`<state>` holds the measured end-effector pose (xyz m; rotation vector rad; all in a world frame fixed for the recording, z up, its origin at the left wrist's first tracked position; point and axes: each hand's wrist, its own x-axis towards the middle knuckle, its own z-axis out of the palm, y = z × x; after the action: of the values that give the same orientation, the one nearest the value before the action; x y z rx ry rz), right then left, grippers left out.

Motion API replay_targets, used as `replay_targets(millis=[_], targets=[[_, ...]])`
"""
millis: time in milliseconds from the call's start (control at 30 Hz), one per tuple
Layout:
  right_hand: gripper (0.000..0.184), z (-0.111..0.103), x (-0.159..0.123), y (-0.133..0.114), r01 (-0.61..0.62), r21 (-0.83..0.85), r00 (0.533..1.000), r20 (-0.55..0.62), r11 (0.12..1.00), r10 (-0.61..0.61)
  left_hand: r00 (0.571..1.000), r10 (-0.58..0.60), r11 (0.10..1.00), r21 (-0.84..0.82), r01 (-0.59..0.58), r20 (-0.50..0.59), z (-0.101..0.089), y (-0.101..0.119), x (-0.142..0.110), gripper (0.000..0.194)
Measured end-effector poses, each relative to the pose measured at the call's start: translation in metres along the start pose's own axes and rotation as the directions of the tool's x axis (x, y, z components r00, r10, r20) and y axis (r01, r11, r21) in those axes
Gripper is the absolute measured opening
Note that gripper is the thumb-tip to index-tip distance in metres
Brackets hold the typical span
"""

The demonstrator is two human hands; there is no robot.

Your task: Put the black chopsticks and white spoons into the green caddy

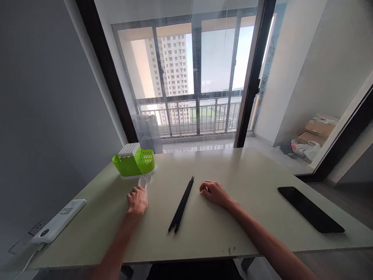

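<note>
My left hand (138, 200) is closed around the handles of some white spoons (142, 181), whose bowls stick out past my fingers toward the back of the table. Just beyond them stands a bright green basket (131, 166) with a white slotted top and a white base. Several black chopsticks (183, 205) lie in a loose bundle at the middle of the table, between my hands. To the right of their tips, my right hand (214, 192) rests on the tabletop, its fingers loosely curled with a gap at the thumb and nothing visible in them.
A white power strip (60, 221) with a cord lies along the table's left edge. On the right is a black flat slab (310, 210), perhaps a phone. The pale table (227, 237) ends near my body. Behind it are a glass door and a balcony.
</note>
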<state>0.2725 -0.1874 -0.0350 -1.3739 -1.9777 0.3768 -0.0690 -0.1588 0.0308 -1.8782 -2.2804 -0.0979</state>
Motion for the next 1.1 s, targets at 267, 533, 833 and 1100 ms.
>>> replay_targets(millis=[267,533,833,1100], targets=[[0.025,-0.001,0.0,-0.002,-0.002,0.011,1.0,-0.004,1.0,0.002,0.987,0.151,0.987,0.046,-0.153,0.05,-0.003,0.034,-0.016,0.043],[0.023,0.001,0.001,0.006,-0.141,0.054,0.97,-0.192,0.989,0.149,0.896,0.433,0.901,-0.049,-0.43,0.093,-0.02,0.098,-0.059,0.036],[0.048,0.001,0.014,0.02,-0.201,0.297,0.914,-0.286,0.934,0.287,0.797,0.593,0.805,-0.081,-0.588,0.112,-0.017,0.172,-0.103,0.045],[0.043,0.01,0.011,0.017,-0.144,0.291,0.957,-0.203,0.946,0.209,0.82,0.559,0.829,-0.056,-0.557,0.123,-0.009,0.191,-0.106,0.045]])
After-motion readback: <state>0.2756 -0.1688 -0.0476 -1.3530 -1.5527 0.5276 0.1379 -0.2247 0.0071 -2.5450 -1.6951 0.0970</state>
